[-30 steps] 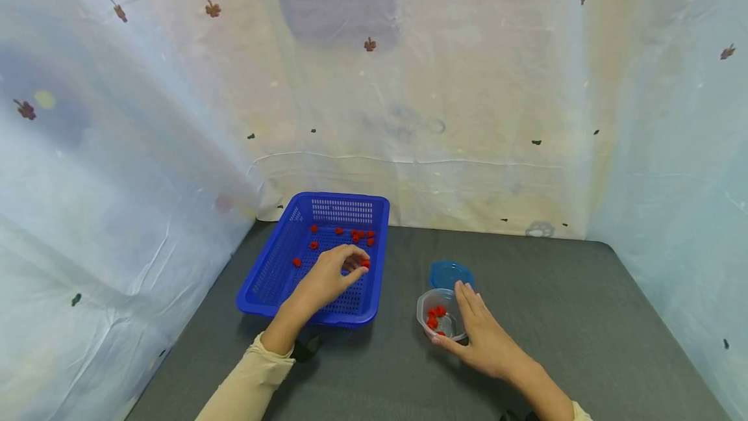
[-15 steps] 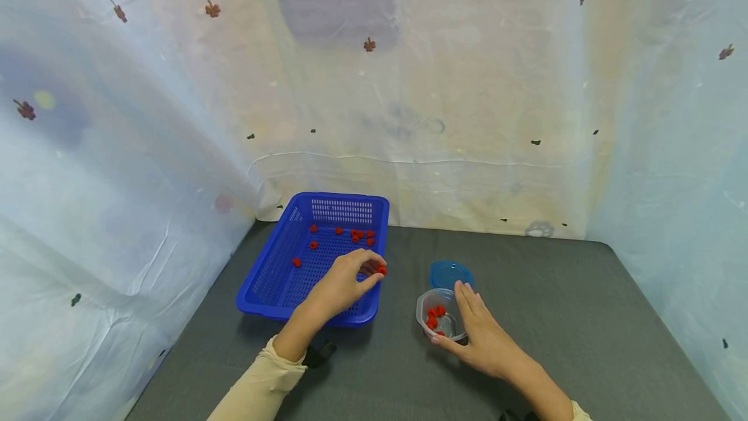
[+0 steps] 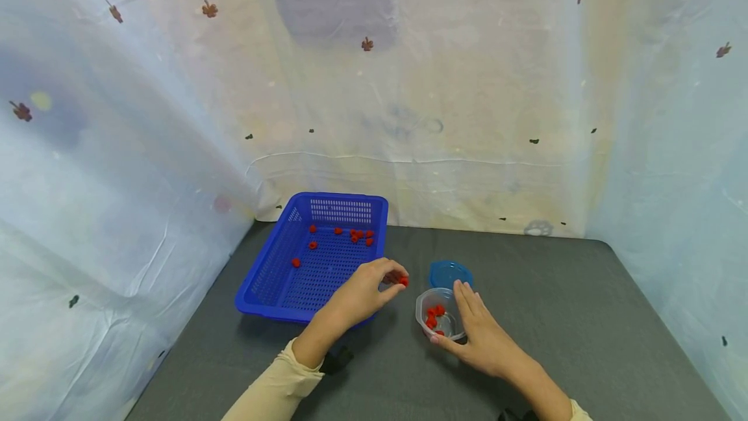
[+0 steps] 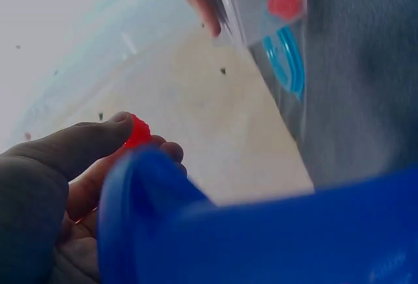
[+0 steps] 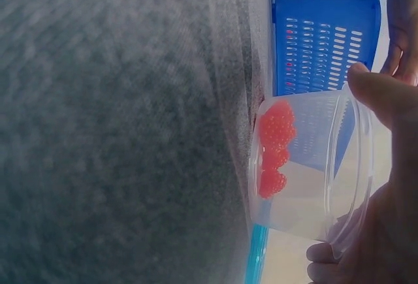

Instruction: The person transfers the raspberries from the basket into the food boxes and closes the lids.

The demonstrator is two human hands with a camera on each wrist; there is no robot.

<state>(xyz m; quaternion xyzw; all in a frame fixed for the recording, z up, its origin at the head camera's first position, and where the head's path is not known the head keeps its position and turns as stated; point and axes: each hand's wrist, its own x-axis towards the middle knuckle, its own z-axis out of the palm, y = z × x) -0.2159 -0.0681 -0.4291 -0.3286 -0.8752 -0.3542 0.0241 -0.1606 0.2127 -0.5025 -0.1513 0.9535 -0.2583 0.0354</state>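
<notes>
Between its thumb and fingertips my left hand [image 3: 361, 292] pinches a red raspberry [image 4: 138, 131], over the gap between the blue basket and the clear tub. My right hand [image 3: 486, 339] holds the clear plastic tub [image 5: 304, 209] at its rim, thumb on the near side and fingers on the far side. Several raspberries [image 5: 277, 127] lie at the bottom of the tub. More raspberries [image 3: 354, 234] are scattered inside the blue perforated basket [image 3: 250, 307], mostly toward its back. In the left wrist view the basket's rim hides part of the left hand.
Just behind the tub a blue lid [image 3: 448, 272] lies on the dark grey table [image 3: 561, 317]. A pale patterned sheet [image 3: 467, 102] hangs behind the table and along both sides.
My left hand has carried the raspberry rightward from inside the basket, past its right rim, toward the tub. My right hand and the tub have stayed put.
</notes>
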